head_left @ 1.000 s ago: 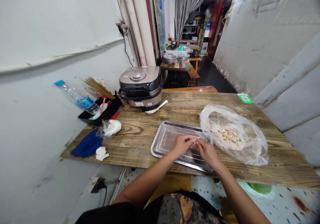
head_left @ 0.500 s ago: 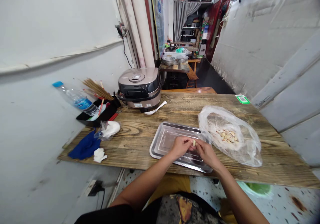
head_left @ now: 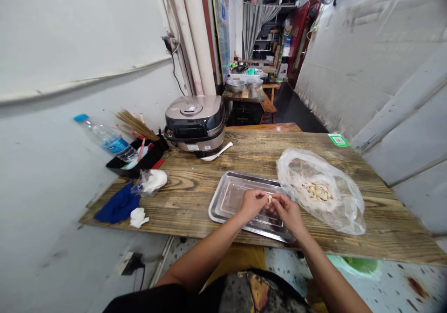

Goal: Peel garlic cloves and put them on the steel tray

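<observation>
Both hands meet above a shallow metal tray [head_left: 226, 187] on the wooden table. Fingertips of my left hand [head_left: 254, 203] and my right hand [head_left: 288, 210] pinch a small pale garlic clove [head_left: 270, 198] between them. To the right, an open clear plastic bag [head_left: 344, 213] holds a heap of similar pale cloves [head_left: 318, 192] and overlaps the tray's right corner. My hands cover part of the tray's right side.
A rice cooker [head_left: 195, 122] stands at the back left, with a white spoon [head_left: 218, 152] before it. Further left are a black holder [head_left: 148, 159] with skewers, a water bottle [head_left: 117, 144], a blue cloth [head_left: 118, 206] and crumpled tissue [head_left: 138, 217].
The fingers of my right hand have shifted slightly left and curled more around the clove. The clove is turned a little; tray and bag stay put.
</observation>
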The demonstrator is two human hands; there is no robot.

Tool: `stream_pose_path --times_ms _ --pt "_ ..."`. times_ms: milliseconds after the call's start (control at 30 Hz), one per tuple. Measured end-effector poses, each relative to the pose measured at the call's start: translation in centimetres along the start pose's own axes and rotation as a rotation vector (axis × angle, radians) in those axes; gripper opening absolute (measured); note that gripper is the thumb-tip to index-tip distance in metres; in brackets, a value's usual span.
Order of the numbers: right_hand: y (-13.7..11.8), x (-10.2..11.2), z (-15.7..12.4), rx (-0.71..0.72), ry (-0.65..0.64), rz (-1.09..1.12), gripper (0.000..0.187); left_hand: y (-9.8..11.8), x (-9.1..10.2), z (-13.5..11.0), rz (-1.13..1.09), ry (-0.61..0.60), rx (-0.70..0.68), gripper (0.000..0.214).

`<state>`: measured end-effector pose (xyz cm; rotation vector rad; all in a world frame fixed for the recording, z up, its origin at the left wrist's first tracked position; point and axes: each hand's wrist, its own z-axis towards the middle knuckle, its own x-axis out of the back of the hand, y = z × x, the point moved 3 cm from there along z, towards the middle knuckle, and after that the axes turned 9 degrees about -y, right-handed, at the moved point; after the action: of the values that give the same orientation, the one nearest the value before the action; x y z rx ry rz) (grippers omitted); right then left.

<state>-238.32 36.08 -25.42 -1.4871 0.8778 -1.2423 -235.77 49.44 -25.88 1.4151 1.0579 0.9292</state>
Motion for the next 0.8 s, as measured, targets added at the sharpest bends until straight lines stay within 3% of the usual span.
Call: stream_pose_path --times_ms 133,233,500,600,800 --pt "0.0 0.1 -0.1 0.056 0.093 -0.157 0.025 1.0 -0.1 -0.5 0.265 0.059 -0.152 0.017" --pt "0.6 0.1 0.1 0.017 0.094 -0.051 0.028 1.2 -0.4 -0.6 0.323 0.074 -0.191 0.018" --pt "0.9 -0.4 0.2 -0.122 0.06 0.507 0.037 -0.4 -0.2 0.0 -0.164 0.055 0.099 0.008" --pt "0.8 -0.3 0.0 -0.117 0.082 0.499 0.04 -0.2 -0.2 -0.2 -0.264 0.052 0.083 0.013" --pt "1.1 0.3 0.0 -0.029 0.095 0.205 0.042 0.0 -0.1 -0.4 -0.369 -0.113 0.02 0.024"
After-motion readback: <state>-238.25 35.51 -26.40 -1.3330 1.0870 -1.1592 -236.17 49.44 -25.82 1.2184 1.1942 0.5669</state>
